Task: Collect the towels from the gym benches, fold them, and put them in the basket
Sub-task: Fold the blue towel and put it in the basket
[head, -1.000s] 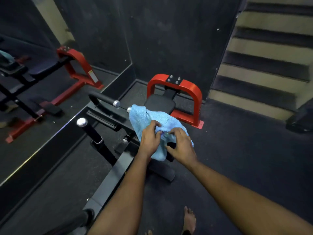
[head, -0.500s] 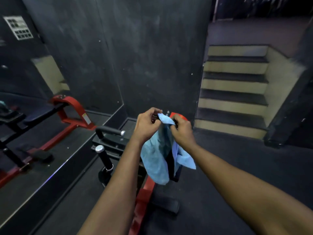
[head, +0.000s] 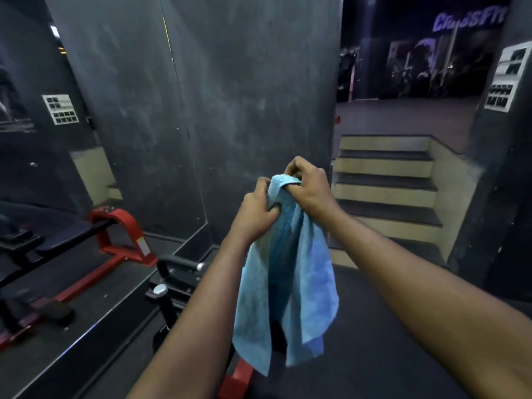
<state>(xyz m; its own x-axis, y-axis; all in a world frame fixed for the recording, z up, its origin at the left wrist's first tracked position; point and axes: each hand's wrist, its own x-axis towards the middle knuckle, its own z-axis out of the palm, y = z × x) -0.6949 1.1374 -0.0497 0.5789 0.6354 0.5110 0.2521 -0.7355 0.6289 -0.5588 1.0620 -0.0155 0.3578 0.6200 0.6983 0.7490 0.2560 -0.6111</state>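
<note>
Towel (head: 285, 283), light blue, hangs from both raised hands in front of the dark wall (head: 230, 110), its bunched top caught between them. The left hand (head: 254, 214) grips the cloth with curled fingers, thumb pressed into its left side. The right hand (head: 312, 188) pinches the top edge, fabric looped over one finger (head: 290, 186). Two loose folds dangle below the wrists, over the black-and-red gym bench (head: 175, 279).
</note>
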